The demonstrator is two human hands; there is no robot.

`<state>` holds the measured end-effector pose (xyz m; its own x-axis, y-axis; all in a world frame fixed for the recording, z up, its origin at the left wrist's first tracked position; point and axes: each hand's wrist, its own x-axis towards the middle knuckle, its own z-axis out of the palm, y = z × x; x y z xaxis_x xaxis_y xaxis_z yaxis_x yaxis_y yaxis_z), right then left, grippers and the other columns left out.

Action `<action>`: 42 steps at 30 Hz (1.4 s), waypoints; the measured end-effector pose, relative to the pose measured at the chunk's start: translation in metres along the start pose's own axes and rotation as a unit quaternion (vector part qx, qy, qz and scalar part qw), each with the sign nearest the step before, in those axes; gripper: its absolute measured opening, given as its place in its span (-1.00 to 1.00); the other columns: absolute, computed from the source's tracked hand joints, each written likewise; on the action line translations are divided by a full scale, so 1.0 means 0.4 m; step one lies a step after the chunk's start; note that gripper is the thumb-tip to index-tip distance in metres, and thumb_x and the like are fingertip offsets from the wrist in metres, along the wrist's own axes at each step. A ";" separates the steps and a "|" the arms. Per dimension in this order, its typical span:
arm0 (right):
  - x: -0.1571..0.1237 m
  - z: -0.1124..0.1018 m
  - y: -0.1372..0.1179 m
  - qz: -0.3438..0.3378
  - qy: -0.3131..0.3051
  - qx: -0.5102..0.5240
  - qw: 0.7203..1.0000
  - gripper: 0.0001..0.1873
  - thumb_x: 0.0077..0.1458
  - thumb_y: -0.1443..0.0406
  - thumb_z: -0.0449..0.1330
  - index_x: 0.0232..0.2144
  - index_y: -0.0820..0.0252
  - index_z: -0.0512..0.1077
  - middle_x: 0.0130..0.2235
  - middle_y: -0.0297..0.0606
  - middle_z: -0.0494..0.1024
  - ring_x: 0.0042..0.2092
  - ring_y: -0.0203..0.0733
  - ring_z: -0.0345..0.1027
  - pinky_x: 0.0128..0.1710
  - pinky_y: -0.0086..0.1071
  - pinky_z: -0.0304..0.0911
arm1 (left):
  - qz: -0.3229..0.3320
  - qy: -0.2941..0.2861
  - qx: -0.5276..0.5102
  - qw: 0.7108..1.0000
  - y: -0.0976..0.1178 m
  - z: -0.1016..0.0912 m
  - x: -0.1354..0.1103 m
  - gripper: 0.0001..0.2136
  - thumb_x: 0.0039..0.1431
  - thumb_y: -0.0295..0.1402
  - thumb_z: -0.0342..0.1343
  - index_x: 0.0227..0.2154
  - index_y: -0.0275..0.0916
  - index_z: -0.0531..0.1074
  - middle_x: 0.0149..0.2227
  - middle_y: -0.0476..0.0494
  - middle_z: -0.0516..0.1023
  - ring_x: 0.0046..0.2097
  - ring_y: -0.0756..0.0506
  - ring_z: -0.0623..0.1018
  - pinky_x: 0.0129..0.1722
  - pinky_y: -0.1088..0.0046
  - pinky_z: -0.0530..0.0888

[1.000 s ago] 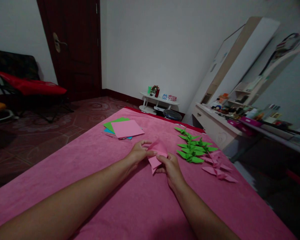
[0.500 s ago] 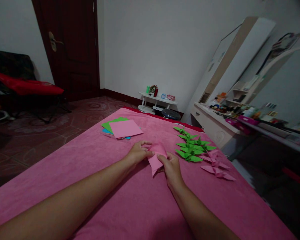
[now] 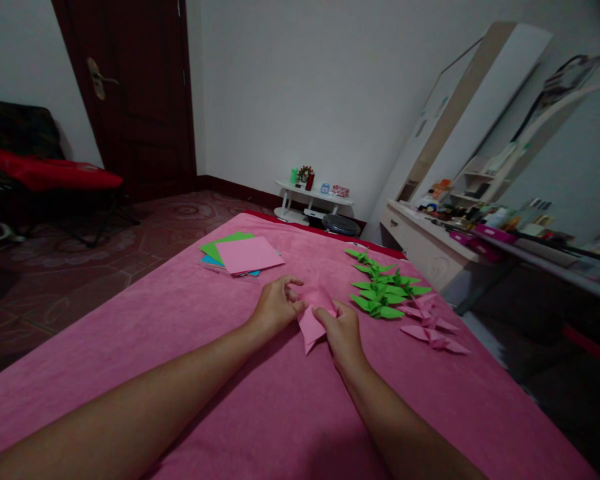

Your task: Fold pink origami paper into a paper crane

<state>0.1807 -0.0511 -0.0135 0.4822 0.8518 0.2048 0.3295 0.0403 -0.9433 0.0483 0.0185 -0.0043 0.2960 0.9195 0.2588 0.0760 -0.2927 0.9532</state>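
Pink cloth [image 3: 230, 400] lies under our work; stack [image 3: 250, 255] upper L. Our L hand [image 3: 276, 303] half-curled at folded sheet [image 3: 310, 328], grip unclear; R hand [image 3: 344, 327] pinches sheet, thumb on top. Sheet's btwn stack & grn cranes [image 3: 379, 311], L-to-R.

The room is dimly and softly lit, brightest across the pale far wall [image 3: 280, 87], whose white reads as cool grey. Light falls off toward the sides: the folding chair [image 3: 20, 127] at left and the space beneath the dressing table [image 3: 433, 243] at right sink into near-black, and the dark wooden door [image 3: 135, 100] shows little detail. A soft shadow darkens the near part of the pink bed cover [image 3: 260, 427], and another runs beside the left forearm [image 3: 145, 393]. Wide-angle distortion tips the door and the tall cabinet [image 3: 473, 107]; the far upper right corner is vignetted. Cosmetics [image 3: 497, 217] look smeared, and the folded pink paper [image 3: 311, 327] has soft, low-contrast creases.
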 end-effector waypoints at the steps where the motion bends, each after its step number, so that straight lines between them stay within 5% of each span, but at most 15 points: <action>1: 0.000 0.000 0.000 -0.001 0.002 -0.005 1.000 -0.79 -0.19 0.17 0.19 -0.63 0.21 0.39 -0.66 -0.42 0.34 -0.56 -0.29 0.19 -0.58 -0.48 0.06 | 0.019 0.002 0.021 1.000 0.001 -0.002 -0.001 -0.65 -0.21 -0.45 0.21 -0.24 -0.30 0.46 -0.55 0.00 0.42 -0.53 0.02 0.40 -0.55 0.56 0.27; 10: 0.003 0.001 -0.003 -0.015 -0.018 -0.028 0.999 -0.80 -0.17 0.18 0.19 -0.58 0.23 0.43 -0.62 -0.41 0.37 -0.52 -0.29 0.21 -0.56 -0.50 0.07 | 0.004 -0.021 0.092 0.996 0.000 -0.008 -0.002 -0.86 -0.13 -0.38 0.15 -0.45 -0.32 0.46 -0.58 -0.05 0.44 -0.54 -0.01 0.39 -0.55 0.53 0.23; 16: 0.011 -0.005 0.009 0.002 -0.034 -0.007 0.999 -0.77 -0.20 0.17 0.23 -0.56 0.26 0.46 -0.59 -0.36 0.44 -0.52 -0.26 0.25 -0.55 -0.48 0.10 | 0.054 -0.027 0.111 0.992 0.004 -0.008 -0.008 -0.94 -0.11 -0.42 0.14 -0.56 -0.30 0.46 -0.59 -0.03 0.43 -0.53 0.02 0.35 -0.52 0.54 0.21; 20: 0.016 -0.006 0.014 0.023 -0.028 0.083 0.996 -0.74 -0.20 0.18 0.27 -0.47 0.27 0.48 -0.50 -0.32 0.52 -0.47 -0.22 0.33 -0.49 -0.44 0.18 | -0.002 -0.049 -0.040 0.998 0.022 -0.004 -0.012 -0.71 0.01 -0.17 0.11 -0.61 -0.31 0.43 -0.66 -0.01 0.34 -0.59 0.05 0.30 -0.56 0.55 0.19; 25: 0.024 -0.015 -0.004 0.074 -0.081 0.257 0.960 -0.73 -0.21 0.26 0.33 -0.38 0.28 0.49 -0.36 -0.22 0.58 -0.39 -0.17 0.41 -0.30 -0.32 0.29 | -0.100 -0.079 -0.277 0.952 0.049 -0.002 -0.024 -0.64 0.00 -0.08 0.14 -0.45 -0.36 0.47 -0.60 -0.08 0.41 -0.58 0.05 0.36 -0.56 0.54 0.24; 33: 0.027 -0.032 -0.021 0.101 -0.134 0.336 0.927 -0.77 -0.28 0.41 0.32 -0.42 0.22 0.50 -0.44 -0.33 0.56 -0.42 -0.20 0.41 -0.30 -0.32 0.32 | -0.127 -0.128 -0.416 0.892 0.072 0.022 -0.060 -0.77 -0.14 -0.27 0.31 -0.46 -0.34 0.49 -0.54 -0.03 0.42 -0.55 0.11 0.33 -0.50 0.58 0.25; 42: 0.024 -0.022 -0.032 0.107 -0.127 0.302 0.939 -0.71 -0.33 0.32 0.36 -0.41 0.24 0.52 -0.40 -0.24 0.60 -0.34 -0.08 0.46 -0.20 -0.21 0.32 | -0.156 -0.122 -0.417 0.887 0.061 0.022 -0.059 -0.73 -0.16 -0.22 0.31 -0.49 -0.34 0.48 -0.61 0.03 0.36 -0.60 0.14 0.28 -0.57 0.60 0.19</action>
<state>0.1883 -0.0481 0.0029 0.2512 0.9679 -0.0037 -0.3104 0.0769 -0.9475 0.0514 -0.0126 0.0113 0.5899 0.8073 0.0173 -0.5094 0.3555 0.7837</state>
